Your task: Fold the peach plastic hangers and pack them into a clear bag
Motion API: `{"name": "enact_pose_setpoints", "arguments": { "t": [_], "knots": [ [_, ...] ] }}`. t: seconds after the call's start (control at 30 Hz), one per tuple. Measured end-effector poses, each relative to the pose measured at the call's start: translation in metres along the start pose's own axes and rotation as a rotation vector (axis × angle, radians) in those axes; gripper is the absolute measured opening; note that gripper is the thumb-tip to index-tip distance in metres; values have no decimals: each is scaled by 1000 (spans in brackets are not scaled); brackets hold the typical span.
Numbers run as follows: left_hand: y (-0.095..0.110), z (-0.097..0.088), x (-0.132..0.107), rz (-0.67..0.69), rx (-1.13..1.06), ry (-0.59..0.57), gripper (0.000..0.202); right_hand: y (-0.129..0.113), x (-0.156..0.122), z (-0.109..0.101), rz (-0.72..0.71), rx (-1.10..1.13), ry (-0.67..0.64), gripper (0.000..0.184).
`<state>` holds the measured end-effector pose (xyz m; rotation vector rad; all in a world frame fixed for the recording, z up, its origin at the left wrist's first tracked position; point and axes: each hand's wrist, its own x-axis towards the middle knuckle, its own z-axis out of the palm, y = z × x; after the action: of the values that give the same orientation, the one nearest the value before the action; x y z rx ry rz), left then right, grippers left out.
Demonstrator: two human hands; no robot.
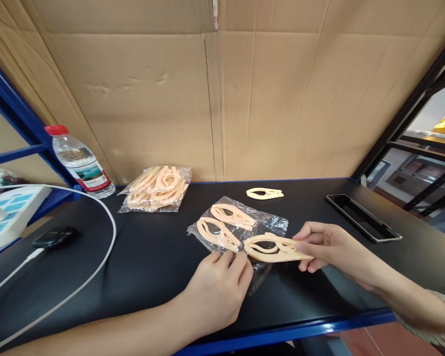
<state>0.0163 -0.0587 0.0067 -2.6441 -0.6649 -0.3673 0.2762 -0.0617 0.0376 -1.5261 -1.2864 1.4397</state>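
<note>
My right hand (324,247) pinches the narrow end of a peach-coloured folding plastic hanger (270,249). The looped end of that hanger lies over the near right part of a clear plastic bag (280,223). Two similar folded hangers, an upper one (233,216) and a lower one (217,233), rest within the bag's outline. At the bag's near edge, my left hand (222,284) has its fingers curled closed on the film, close to the held hanger's loop. Another folded hanger (265,193) lies alone farther back on the black table.
A full clear bag of hangers (157,190) sits at the back, near a red-capped water bottle (82,165). A phone (363,217) lies to the right. On the left are a white cable (111,237), a black device (55,237) and a power strip (17,210). Cardboard (152,99) stands behind.
</note>
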Motion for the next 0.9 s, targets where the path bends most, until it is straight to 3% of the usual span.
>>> {"name": "enact_pose_setpoints", "arguments": {
  "t": [0.2, 0.43, 0.63, 0.9],
  "knots": [
    [-2, -6, -1, -45, 30, 151, 32, -6, 4, 16, -48, 69, -25, 38],
    [-2, -12, -5, -116, 90, 100, 29, -10, -3, 25, -41, 104, 12, 39],
    [1, -10, -10, -112, 109, 30, 24, -4, 1, 41, -14, 274, -64, 37],
    [-3, -7, -11, -62, 118, 160, 17, 1, 12, 66, -19, 351, -213, 39]
  ]
}}
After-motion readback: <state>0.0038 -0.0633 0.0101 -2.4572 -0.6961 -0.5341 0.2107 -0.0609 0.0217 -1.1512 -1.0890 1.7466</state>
